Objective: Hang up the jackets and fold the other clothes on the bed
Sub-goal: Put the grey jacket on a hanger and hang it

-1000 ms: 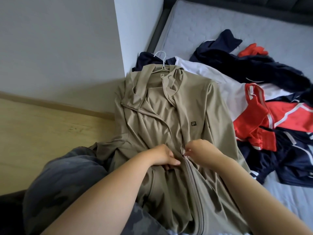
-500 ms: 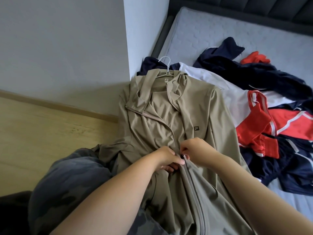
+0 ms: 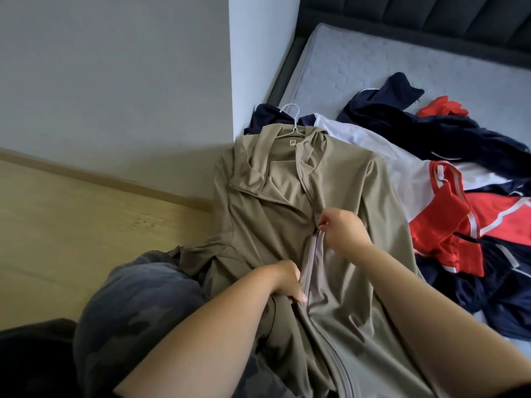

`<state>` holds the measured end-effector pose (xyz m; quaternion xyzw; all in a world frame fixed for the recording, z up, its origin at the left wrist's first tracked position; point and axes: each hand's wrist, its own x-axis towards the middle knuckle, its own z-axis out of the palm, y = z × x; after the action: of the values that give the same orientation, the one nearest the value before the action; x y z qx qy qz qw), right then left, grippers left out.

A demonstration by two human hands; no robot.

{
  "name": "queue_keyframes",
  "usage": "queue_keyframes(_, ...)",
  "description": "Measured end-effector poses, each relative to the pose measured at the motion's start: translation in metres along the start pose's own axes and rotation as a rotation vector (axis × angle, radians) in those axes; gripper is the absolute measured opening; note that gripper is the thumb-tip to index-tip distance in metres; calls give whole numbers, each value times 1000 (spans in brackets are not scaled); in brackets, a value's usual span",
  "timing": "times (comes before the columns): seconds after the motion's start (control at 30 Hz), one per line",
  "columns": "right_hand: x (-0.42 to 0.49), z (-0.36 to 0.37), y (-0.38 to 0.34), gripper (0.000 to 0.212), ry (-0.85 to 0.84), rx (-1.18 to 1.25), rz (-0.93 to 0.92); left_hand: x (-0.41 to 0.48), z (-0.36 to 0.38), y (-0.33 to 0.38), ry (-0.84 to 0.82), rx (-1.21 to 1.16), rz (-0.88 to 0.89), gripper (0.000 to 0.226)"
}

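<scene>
Head view: right hand (image 3: 343,229) pinches zipper (image 3: 317,232) of jacket (image 3: 258,214), neck label (image 3: 292,142) seemingly "F".

The person wears trousers (image 3: 138,305) in a dark grey camouflage print. Soft-edged blotches of charcoal, mid grey and a paler grey run across the matte cloth, which has a few broad creases. One trouser leg fills the lower left of the frame as a rounded bulk. The left forearm (image 3: 201,340) and the right forearm (image 3: 431,311), in the lower middle and lower right, are bare along all the length that shows. The left hand (image 3: 284,282) and right hand (image 3: 342,231) are bare too, with short, plain nails where fingertips show.
</scene>
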<state>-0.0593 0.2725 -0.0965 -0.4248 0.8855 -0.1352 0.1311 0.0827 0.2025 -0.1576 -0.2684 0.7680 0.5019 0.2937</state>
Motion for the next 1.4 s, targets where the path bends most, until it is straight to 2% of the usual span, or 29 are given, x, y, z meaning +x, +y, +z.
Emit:
queue_keyframes(0.07,7,-8,-4,15,-105,42,-18,-1,-3,-1,120,-215,48,36)
queue_keyframes(0.13,8,-14,-9,17,-155,29,-61,-3,-10,4,295,-423,122,20)
queue_keyframes(0.2,8,-18,-13,14,-153,18,-101,0,-15,10,401,-549,189,40)
queue_keyframes(0.23,8,-19,-14,12,-147,18,-120,0,-16,13,440,-600,208,40)
queue_keyframes(0.33,7,-20,-18,7,-135,4,-160,-1,-22,15,475,-697,234,20)
queue_keyframes(0.43,8,-17,-21,8,-109,-127,-213,-1,-28,12,413,-659,199,25)
queue_keyframes(0.53,19,-17,-28,11,29,-320,-309,-2,-34,5,384,-396,143,34)
queue_keyframes(0.6,31,-22,-34,9,83,-336,-301,-3,-34,-1,379,-317,114,37)
queue_keyframes(0.63,37,-24,-38,8,72,-312,-280,-2,-35,-4,395,-324,114,41)
queue_keyframes(0.7,44,-26,-45,8,3,-219,-242,-3,-37,-4,467,-376,165,31)
queue_keyframes(0.8,46,-29,-51,15,-118,-125,-228,-4,-48,5,563,-623,220,26)
queue_keyframes(0.87,45,-29,-50,17,-137,-107,-235,-3,-54,8,622,-702,261,34)
queue_keyframes(0.97,44,-30,-47,8,-128,-90,-232,-2,-58,11,619,-827,306,23)
queue_keyframes(1.03,43,-31,-47,3,-129,-131,-274,-1,-60,10,626,-814,317,15)
queue_keyframes(1.1,43,-29,-47,7,-96,-295,-416,1,-63,9,655,-722,324,12)
queue_keyframes(1.17,46,-29,-49,15,-42,-454,-550,3,-66,7,656,-638,319,22)
queue_keyframes(1.2,49,-30,-51,19,-15,-486,-560,4,-69,5,644,-584,311,32)
queue_keyframes(1.27,59,-37,-54,21,62,-469,-489,6,-71,-1,611,-461,259,43)
queue_keyframes(1.33,69,-43,-55,14,101,-359,-362,7,-71,-8,583,-406,219,32)
queue_keyframes(1.4,75,-44,-56,9,48,-239,-257,7,-69,-11,606,-422,227,21)
